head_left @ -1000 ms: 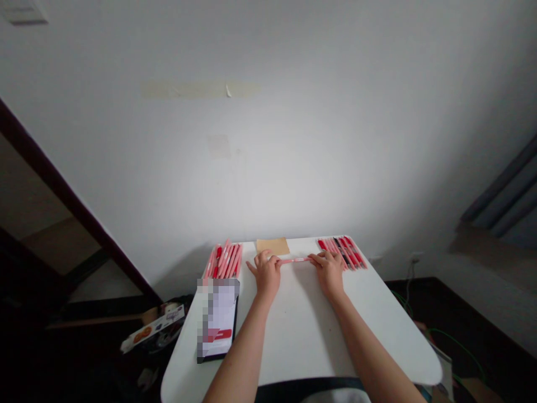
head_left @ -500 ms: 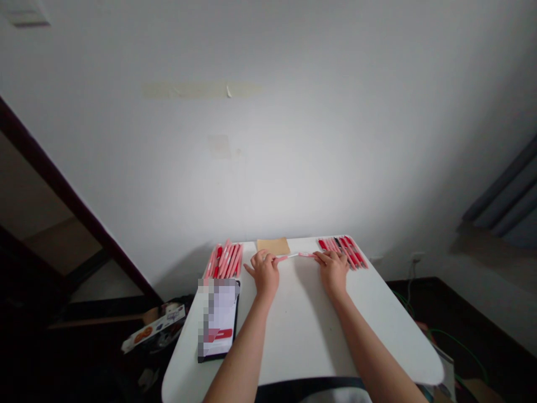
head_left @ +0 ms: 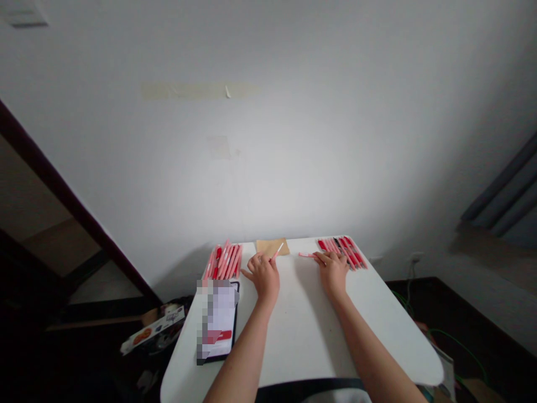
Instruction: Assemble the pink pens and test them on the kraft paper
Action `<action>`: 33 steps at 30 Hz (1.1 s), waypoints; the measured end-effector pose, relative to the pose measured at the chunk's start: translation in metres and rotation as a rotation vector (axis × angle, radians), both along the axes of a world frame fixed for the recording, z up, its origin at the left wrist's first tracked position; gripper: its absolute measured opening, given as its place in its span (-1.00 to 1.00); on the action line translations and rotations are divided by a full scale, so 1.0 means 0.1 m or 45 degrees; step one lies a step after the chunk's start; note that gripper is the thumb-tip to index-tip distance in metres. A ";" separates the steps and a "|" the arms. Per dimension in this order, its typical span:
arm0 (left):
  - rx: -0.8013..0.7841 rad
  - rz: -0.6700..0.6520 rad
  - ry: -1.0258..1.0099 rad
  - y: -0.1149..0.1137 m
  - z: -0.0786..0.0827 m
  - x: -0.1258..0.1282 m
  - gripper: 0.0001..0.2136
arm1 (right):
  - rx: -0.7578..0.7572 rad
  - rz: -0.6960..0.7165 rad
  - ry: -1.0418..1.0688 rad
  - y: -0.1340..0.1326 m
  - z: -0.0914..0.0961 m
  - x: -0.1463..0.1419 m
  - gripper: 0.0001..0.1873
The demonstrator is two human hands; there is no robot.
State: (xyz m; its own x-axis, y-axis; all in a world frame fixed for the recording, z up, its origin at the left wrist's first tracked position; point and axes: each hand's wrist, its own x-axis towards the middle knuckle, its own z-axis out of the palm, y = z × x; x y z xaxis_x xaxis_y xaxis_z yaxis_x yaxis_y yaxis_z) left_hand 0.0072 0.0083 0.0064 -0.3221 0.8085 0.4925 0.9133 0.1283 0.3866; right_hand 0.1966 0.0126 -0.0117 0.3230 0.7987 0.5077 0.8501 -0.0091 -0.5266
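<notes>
My left hand point(head_left: 265, 275) is closed on a slim pink pen part point(head_left: 278, 249) with a whitish end, which points up and to the right over a tan paper. Opposite it, my right hand point(head_left: 333, 270) pinches a pink pen part point(head_left: 306, 255) with a pale label, pointing left. A gap separates the two parts. Whether the right-hand part is a cap or a barrel, I cannot tell. Close beside my right hand lies a row of pink and red pens point(head_left: 349, 249). Left of my left hand is a pile of pink and red pens point(head_left: 226, 262).
The tan paper point(head_left: 264, 247) lies at the back edge of the white table point(head_left: 300, 330), against the wall. A phone or tablet point(head_left: 222, 319), partly blurred out, rests at the left beside my forearm. Boxes and clutter point(head_left: 155, 330) are on the floor at left.
The two pen parts were almost in line, their ends close together; now they are apart. The left-hand part has swung upward. My right hand has hardly moved.
</notes>
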 end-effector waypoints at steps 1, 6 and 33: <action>0.006 0.023 0.028 -0.01 0.01 0.01 -0.75 | 0.003 0.002 0.000 0.00 0.00 0.00 -0.74; -0.008 0.063 0.138 -0.06 0.03 0.03 -0.71 | 0.023 0.016 -0.027 0.00 -0.01 -0.01 -0.70; -0.019 -0.015 0.157 -0.08 -0.01 0.02 -0.71 | 0.036 0.096 -0.038 0.00 -0.03 0.00 -0.67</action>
State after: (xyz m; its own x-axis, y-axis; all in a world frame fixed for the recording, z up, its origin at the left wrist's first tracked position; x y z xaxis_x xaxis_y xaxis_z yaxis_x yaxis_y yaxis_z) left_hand 0.0096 0.0005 0.0050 -0.2501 0.8195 0.5156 0.9553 0.1221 0.2693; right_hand 0.1966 0.0128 -0.0151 0.2466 0.8053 0.5391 0.8630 0.0705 -0.5002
